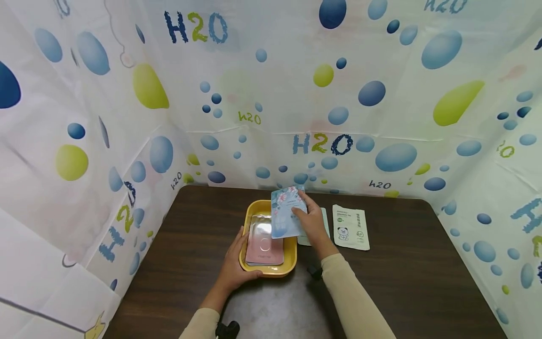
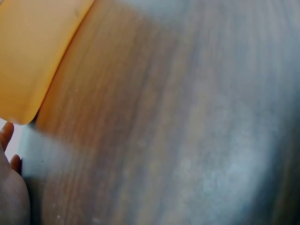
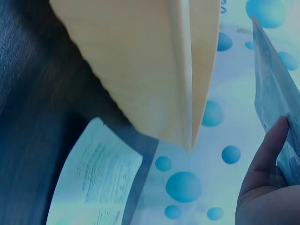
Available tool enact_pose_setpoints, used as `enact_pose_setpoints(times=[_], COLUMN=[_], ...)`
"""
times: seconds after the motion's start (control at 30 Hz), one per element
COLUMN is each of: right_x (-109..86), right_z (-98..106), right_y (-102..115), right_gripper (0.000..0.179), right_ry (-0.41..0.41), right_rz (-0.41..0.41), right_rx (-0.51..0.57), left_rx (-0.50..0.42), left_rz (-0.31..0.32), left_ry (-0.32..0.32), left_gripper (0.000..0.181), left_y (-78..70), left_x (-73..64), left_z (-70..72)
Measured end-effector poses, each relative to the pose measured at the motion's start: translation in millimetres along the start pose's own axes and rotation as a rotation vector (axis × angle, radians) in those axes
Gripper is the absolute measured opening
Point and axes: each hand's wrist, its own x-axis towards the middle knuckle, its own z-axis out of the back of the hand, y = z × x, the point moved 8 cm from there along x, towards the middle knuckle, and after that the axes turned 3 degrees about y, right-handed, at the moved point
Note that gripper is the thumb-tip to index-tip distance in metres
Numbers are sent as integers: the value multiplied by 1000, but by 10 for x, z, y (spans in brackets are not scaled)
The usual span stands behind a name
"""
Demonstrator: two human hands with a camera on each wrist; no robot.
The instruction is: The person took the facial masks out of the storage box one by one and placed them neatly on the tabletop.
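Note:
My right hand (image 1: 312, 223) pinches a flat blue packet (image 1: 284, 219) with pink flowers, thumb on its printed face. The packet is raised over the right part of a yellow tray (image 1: 290, 263). In the right wrist view, the blue packet (image 3: 272, 89) stands nearly edge-on, beside the tray wall (image 3: 131, 61). My left hand (image 1: 235, 266) grips the tray at its near left corner, fingers along the left side and thumb along the front rim. Inside the tray lies a pink packet (image 1: 262, 252) with a shiny upper part, on top of other flat packets.
Right of the tray, a pale green packet (image 1: 325, 221) lies partly hidden behind my right hand. Farther right is a white packet (image 1: 350, 228) with a bear drawing. The dark wooden table (image 1: 406, 263) meets a patterned curtain (image 1: 275, 94) at the back and sides.

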Motion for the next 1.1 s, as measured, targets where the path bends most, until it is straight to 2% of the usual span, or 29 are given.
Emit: enact_pose_setpoints(times=[0.17,0.5,1.1], right_x=[28,85,44], right_z=[152,469,962], right_y=[29,132,262], right_gripper=[64,80,84], right_ry=[-15,-49,-133], right_rz=[15,46,40], right_rx=[12,-21,-4], left_rx=[-2,-13,-11], left_rz=[-28,-29,-24], left_ry=[-13,-10,-12], left_gripper=[119,118,119], left_y=[-3,-20,-4], left_x=[4,8,1], left_z=[2,10,10])
